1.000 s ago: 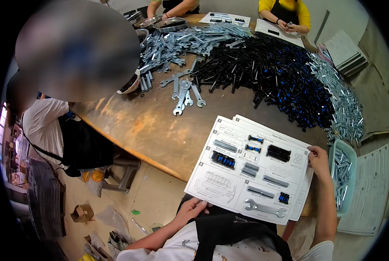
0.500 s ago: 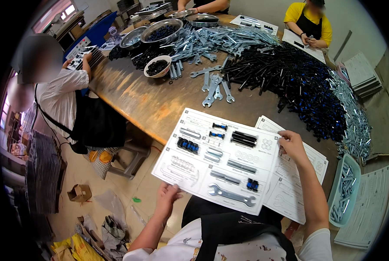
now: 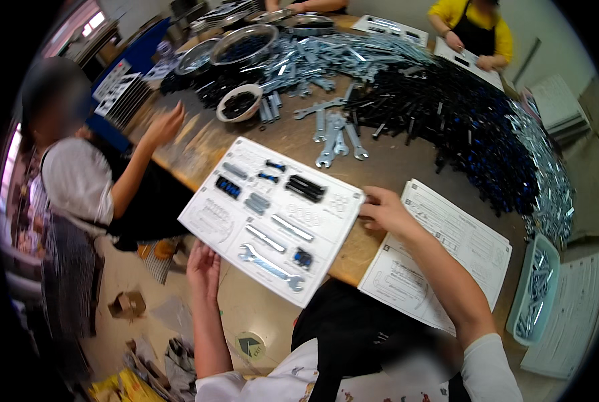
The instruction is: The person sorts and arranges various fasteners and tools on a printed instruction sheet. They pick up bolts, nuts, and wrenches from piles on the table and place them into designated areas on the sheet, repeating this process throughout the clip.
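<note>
A white printed card [image 3: 329,234], bearing metal hardware, is held tilted over the near table edge between my two hands. My left hand [image 3: 204,269] supports its lower left edge from below, and my right hand [image 3: 384,209] grips the right corner, thumb and fingers closed on it. On the card lie a silver open-end wrench [image 3: 271,268], black bolts [image 3: 306,189], silver rods [image 3: 292,228] and small blue-black fasteners [image 3: 228,187]. Part of my left hand's fingers is hidden beneath the card.
More printed cards [image 3: 440,258] lie at the right, near a pale green bin [image 3: 515,311] of silver bolts. Loose wrenches [image 3: 339,137], a bowl [image 3: 239,115] and a heap of black bolts [image 3: 440,120] cover the table. A co-worker's hand [image 3: 165,126] reaches over at left.
My hands have carried the card leftward, away from the other cards, and turned it clockwise. The co-worker at left no longer holds their cards, which rest on the table; their hand is raised.
</note>
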